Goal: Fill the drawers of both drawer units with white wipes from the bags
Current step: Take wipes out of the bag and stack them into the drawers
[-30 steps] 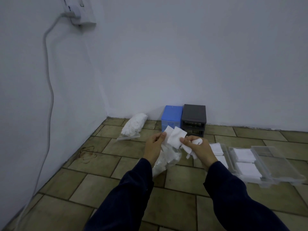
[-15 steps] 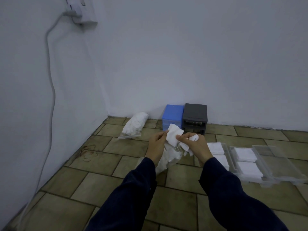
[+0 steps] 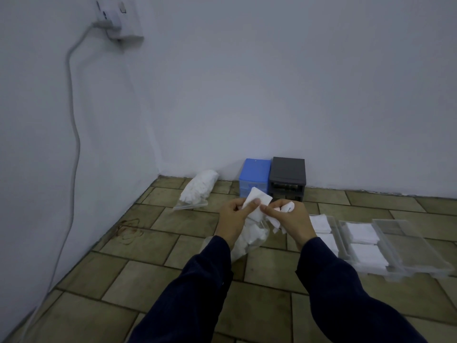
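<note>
While your left hand [image 3: 232,216] pinches one white wipe [image 3: 257,203] above the open bag [image 3: 249,240] and your right hand [image 3: 288,219] clutches a few more, peel that wipe free, keep it flat, and lay it in the empty clear drawer [image 3: 408,246] at right, beside the filled drawers.

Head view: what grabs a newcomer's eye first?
Two hands at centre: the left hand pinches a white wipe over an open bag of wipes, while the right hand grips more wipes. Behind them, the blue drawer unit and grey drawer unit stand against the wall. Clear drawers, some holding wipes, lie on the floor at right.
</note>
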